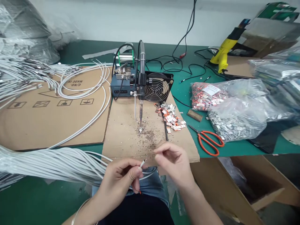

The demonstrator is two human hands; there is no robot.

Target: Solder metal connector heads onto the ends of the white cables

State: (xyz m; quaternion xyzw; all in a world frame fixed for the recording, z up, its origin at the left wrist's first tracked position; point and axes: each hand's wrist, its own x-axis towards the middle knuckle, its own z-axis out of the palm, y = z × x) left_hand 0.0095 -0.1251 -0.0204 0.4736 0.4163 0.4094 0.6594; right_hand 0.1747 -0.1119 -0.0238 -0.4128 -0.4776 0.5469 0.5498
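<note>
My left hand (120, 176) pinches a white cable (142, 163) close to its end, between thumb and forefinger. The short dark tip of the cable points up toward the cardboard. To its right, my right hand (177, 164) is raised with thumb and fingertips drawn together; whatever they may hold is too small to make out. Beyond both hands, a soldering iron (142, 67) is clamped upright in a stand, its tip above a spot of solder bits on the cardboard sheet (122, 131). A thick bundle of white cables (58, 162) lies to the left of my left hand.
Small orange-and-silver connector pieces (172, 117) are heaped right of the iron. Behind are a blue soldering station (120, 87), a solder spool (126, 58) and a fan (154, 89). Orange-handled scissors (213, 145) and a bag of metal parts (229, 125) lie at right.
</note>
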